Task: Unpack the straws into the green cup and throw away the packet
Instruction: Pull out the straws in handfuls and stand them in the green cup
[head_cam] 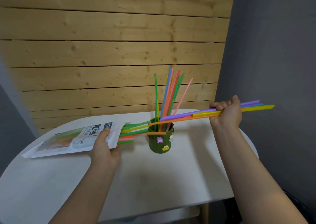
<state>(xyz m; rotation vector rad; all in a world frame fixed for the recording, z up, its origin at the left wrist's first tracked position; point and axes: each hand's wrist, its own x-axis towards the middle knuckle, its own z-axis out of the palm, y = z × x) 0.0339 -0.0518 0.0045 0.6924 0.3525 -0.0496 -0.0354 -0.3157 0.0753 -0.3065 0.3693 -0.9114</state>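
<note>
Holding item one: a bundle of loose straws point(201, 114), purple, blue, yellow and orange, lying near horizontal in the air, their left ends just above the rim of the green cup point(159, 141). Right hand point(225, 112): fingers curled tight round the bundle near its right end, fist well to the right of the cup.

Item two: green cup, upright near the middle of the white table point(153, 181), small figures stuck on its front, already carrying a fan of standing straws point(168, 97).

Item three: packet point(71, 140), white, mouth facing the cup, more straws poking from the opening. Left hand point(104, 148): thumb on top, fingers beneath, pinching the packet near its mouth, the packet's far end low by the table.

Handling note, as judgement: the bundle should be tipped upright with its lower ends gathered over the cup mouth before release; long straws gripped at one end will splay and may knock the standing ones or topple the light cup.

Backdrop: wooden slat wall point(102, 44).
</note>
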